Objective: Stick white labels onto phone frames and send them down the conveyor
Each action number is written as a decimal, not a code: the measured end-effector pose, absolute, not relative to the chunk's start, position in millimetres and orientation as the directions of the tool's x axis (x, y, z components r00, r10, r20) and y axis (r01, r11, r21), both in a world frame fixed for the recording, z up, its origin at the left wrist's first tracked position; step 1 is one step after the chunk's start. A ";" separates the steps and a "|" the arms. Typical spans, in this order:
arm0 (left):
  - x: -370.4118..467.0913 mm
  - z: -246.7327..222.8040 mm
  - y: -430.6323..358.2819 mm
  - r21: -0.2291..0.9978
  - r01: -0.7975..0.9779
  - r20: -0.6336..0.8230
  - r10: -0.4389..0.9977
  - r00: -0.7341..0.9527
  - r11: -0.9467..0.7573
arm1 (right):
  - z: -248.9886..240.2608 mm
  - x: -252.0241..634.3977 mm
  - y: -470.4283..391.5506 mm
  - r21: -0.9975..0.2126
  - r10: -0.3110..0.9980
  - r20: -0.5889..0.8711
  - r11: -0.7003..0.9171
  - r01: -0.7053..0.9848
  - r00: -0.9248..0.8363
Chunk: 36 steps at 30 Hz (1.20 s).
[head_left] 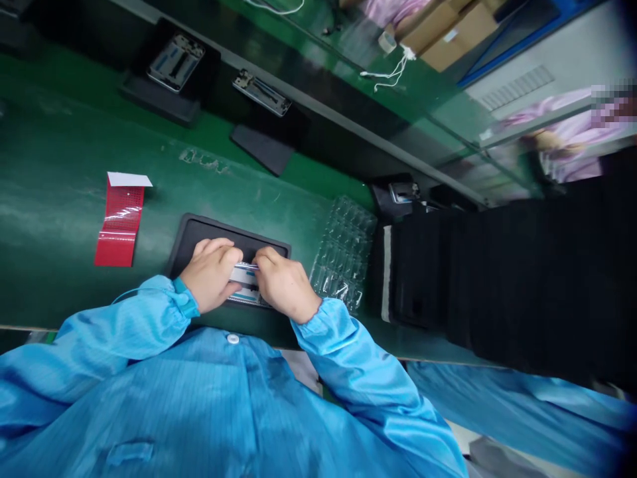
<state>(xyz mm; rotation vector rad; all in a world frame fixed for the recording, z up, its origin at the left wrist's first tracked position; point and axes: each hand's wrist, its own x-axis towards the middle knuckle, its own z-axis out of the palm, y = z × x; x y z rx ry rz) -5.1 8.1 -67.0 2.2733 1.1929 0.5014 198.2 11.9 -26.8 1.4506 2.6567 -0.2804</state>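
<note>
A silver phone-like frame (pixel 243 277) with blue strips lies on a black tray (pixel 199 229) in front of me. My left hand (pixel 212 273) grips its left side, fingers curled over the far edge and thumb at the near side. On the opposite side, my right hand (pixel 283 282) has its fingers pinched together at the frame's upper right edge. Both hands cover parts of the frame, and whatever small piece may be between the right fingertips cannot be made out.
A red card (pixel 122 222) lies to the left. Clear plastic trays (pixel 343 249) stand to the right, beside black stacked trays (pixel 497 272). More metal frames (pixel 176 61) rest on dark holders beyond. A person's pink sleeve (pixel 557 109) shows at upper right.
</note>
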 end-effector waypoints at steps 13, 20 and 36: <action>-5.1 -65.6 7.6 0.617 0.640 0.091 0.850 0.519 -0.458 | -41.8 205.6 28.0 -0.371 0.825 -0.092 0.492 0.788 -0.558; -5.0 -66.5 7.7 0.646 0.629 0.092 0.862 0.499 -0.433 | -51.2 223.0 17.1 -0.424 0.852 0.080 0.498 0.756 -0.517; -5.7 -66.7 8.1 0.638 0.632 0.096 0.860 0.502 -0.440 | -63.8 210.7 -26.7 -0.150 0.880 0.064 0.474 0.868 -0.470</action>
